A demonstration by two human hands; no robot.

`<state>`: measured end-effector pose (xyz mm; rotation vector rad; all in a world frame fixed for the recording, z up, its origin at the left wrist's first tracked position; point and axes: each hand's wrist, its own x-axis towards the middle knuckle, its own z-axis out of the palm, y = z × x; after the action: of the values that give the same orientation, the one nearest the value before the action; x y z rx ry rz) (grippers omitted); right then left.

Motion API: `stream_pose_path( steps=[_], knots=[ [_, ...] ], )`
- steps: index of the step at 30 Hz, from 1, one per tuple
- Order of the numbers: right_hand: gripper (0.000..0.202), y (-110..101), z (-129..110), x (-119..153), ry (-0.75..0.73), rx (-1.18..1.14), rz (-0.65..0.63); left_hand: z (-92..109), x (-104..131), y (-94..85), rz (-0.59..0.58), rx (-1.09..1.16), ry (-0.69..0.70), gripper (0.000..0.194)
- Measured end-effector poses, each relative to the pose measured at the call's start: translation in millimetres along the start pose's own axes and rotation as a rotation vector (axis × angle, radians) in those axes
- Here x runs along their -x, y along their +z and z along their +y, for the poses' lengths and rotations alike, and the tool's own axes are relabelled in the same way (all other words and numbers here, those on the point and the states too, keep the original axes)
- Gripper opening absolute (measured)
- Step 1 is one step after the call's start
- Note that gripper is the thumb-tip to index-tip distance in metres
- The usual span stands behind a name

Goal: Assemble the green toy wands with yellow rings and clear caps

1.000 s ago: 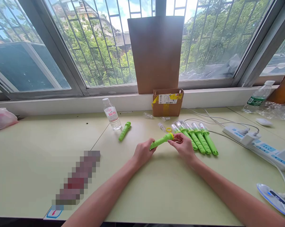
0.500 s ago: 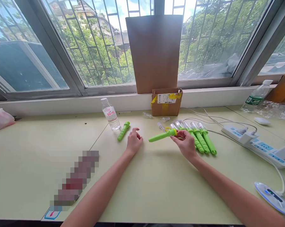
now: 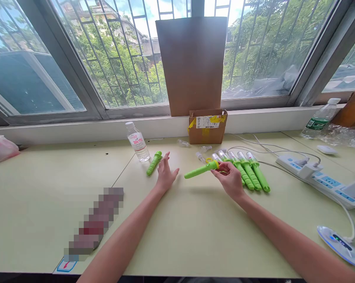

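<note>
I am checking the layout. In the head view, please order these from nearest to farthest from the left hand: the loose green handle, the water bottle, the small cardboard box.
1. Loose green handle, just left of the left hand.
2. Water bottle, farther back and left.
3. Small cardboard box, back right, by the windowsill.

You get bright daylight from the windows (image 3: 112, 59), washing out the sky. Soft shadows lie on the table (image 3: 195, 228). Edges bow outward; a pixelated patch (image 3: 94, 224) hides something.

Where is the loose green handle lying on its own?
The loose green handle lies on the table, left of centre, between the water bottle and the open left hand.
</note>
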<state>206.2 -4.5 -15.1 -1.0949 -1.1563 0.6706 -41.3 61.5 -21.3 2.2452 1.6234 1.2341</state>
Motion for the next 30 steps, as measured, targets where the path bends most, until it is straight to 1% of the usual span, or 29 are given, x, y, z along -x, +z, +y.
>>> stream_pose_path(
  steps=[2, 4, 5, 7, 10, 11, 12, 13, 15, 18, 21, 23, 26, 28, 30],
  knots=[
    [0.038, -0.1, 0.7, 0.2, 0.001, 0.005, -0.005, 0.2, 1.3, -0.4, 0.045, 0.008, 0.021, 0.062],
    [0.037, -0.1, 1.4, 0.8, -0.001, 0.009, -0.014, 2.4, 3.8, 0.0, 0.036, -0.011, 0.065, 0.048],
    [0.036, -0.1, 1.6, 1.1, -0.002, 0.01, -0.017, 4.6, 5.5, 0.3, 0.016, -0.023, 0.095, 0.045],
    [0.036, -0.1, 1.6, 1.5, -0.005, 0.011, -0.02, 11.8, 9.5, 0.4, -0.032, -0.031, 0.181, 0.05],
    [0.035, -0.8, 1.0, 0.8, -0.005, 0.009, -0.017, 26.9, 15.6, -3.0, -0.035, -0.019, 0.332, 0.067],
    [0.035, -1.0, 0.8, 0.3, -0.004, 0.008, -0.011, 31.9, 17.6, -5.2, -0.043, -0.039, 0.366, 0.073],
    [0.036, -1.2, 0.6, -0.2, -0.003, 0.009, -0.003, 36.3, 19.4, -7.6, -0.045, -0.068, 0.367, 0.077],
    [0.036, -1.3, 0.6, -0.6, -0.002, 0.01, 0.004, 39.9, 21.0, -10.2, -0.046, -0.08, 0.362, 0.08],
    [0.037, -1.0, 0.6, -1.0, 0.001, 0.014, 0.01, 45.1, 23.7, -14.6, -0.085, -0.078, 0.39, 0.081],
    [0.037, -0.1, -0.2, -0.6, 0.007, 0.013, 0.001, 49.2, 26.7, -17.3, -0.191, -0.054, 0.461, 0.078],
    [0.039, 0.1, -2.2, 0.3, 0.045, -0.01, -0.006, 51.3, 28.7, -14.2, -0.292, -0.086, 0.537, 0.071],
    [0.04, 0.2, -3.0, 0.9, 0.082, -0.038, -0.014, 51.3, 29.5, -10.3, -0.319, -0.157, 0.564, 0.06],
    [0.043, 1.5, -2.8, 2.8, 0.11, -0.069, -0.047, 49.6, 30.2, -6.0, -0.31, -0.271, 0.545, 0.037],
    [0.045, 2.9, -2.7, 4.5, 0.106, -0.075, -0.071, 47.9, 31.1, -5.3, -0.294, -0.311, 0.517, 0.032],
    [0.047, 3.8, -3.4, 5.9, 0.086, -0.072, -0.079, 46.1, 32.4, -5.7, -0.278, -0.31, 0.505, 0.032]
  ],
)
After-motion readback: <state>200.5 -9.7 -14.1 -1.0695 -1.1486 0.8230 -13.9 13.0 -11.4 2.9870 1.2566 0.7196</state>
